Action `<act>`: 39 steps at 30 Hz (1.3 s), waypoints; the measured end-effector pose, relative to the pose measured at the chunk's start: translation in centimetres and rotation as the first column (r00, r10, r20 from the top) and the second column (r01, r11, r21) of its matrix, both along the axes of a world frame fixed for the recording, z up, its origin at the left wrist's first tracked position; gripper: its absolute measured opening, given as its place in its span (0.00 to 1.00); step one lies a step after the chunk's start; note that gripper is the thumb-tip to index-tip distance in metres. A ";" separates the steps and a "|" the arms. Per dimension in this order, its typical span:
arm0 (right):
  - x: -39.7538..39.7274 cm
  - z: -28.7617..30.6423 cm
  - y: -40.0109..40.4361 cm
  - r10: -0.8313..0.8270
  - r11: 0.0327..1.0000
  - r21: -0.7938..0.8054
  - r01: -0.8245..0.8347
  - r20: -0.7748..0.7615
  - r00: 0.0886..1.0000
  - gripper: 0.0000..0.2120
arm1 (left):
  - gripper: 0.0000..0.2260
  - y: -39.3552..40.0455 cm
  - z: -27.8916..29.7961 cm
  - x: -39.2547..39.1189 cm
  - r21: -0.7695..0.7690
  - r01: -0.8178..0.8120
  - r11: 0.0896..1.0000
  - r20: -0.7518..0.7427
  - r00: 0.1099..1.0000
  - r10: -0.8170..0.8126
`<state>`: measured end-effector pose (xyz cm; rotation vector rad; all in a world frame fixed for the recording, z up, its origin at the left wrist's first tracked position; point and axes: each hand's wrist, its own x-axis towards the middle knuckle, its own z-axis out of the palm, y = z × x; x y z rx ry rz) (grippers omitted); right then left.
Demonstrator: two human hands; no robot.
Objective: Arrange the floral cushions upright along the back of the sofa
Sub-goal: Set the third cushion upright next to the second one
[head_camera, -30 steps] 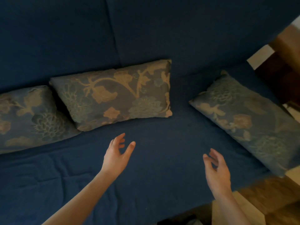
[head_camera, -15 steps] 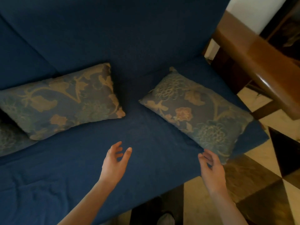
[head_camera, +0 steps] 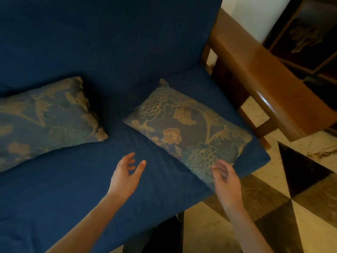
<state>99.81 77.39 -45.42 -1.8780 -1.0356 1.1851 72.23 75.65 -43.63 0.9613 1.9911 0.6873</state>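
Dark blue sofa, seen from above. One floral cushion lies flat and askew on the right end of the seat, its far corner near the backrest, its near corner at the seat's front edge. A second floral cushion leans against the backrest at left, well apart from the first. Right hand hovers over the flat cushion's near corner, fingers loosely spread, gripping nothing; contact unclear. Left hand open above bare seat. Wooden armrest at right, over patterned floor.
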 end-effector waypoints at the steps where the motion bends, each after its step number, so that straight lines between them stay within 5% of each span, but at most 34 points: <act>1: 0.3 -0.1 1.0 0.016 1.000 0.000 -0.016 0.012 1.000 0.17 | 0.25 0.5 -0.5 0.6 -0.007 -0.012 1.000 0.010 1.000 0.012; 13: 3.3 -1.7 13.5 0.190 0.982 -0.029 -0.188 0.111 0.975 0.20 | 0.29 7.9 -4.8 5.0 -0.151 -0.240 0.959 0.172 0.949 0.264; 20: 4.3 -2.4 21.0 0.329 0.944 -0.060 -0.323 0.193 0.925 0.20 | 0.25 10.6 -6.8 7.5 -0.325 -0.514 0.794 0.335 0.723 0.605; 29: 3.9 -6.6 30.9 0.463 0.879 -0.222 -0.423 0.181 0.868 0.24 | 0.24 14.0 -8.8 11.2 -0.479 -0.560 0.676 0.333 0.597 0.730; 34: 3.9 -9.5 33.5 0.558 0.800 -0.360 -0.481 0.147 0.817 0.28 | 0.19 15.1 -10.1 12.5 -0.485 -0.570 0.664 0.274 0.621 0.734; 39: 3.0 -11.0 34.2 0.560 0.732 -0.474 -0.489 0.011 0.829 0.34 | 0.23 16.0 -10.5 12.8 -0.598 -0.601 0.531 0.271 0.472 0.839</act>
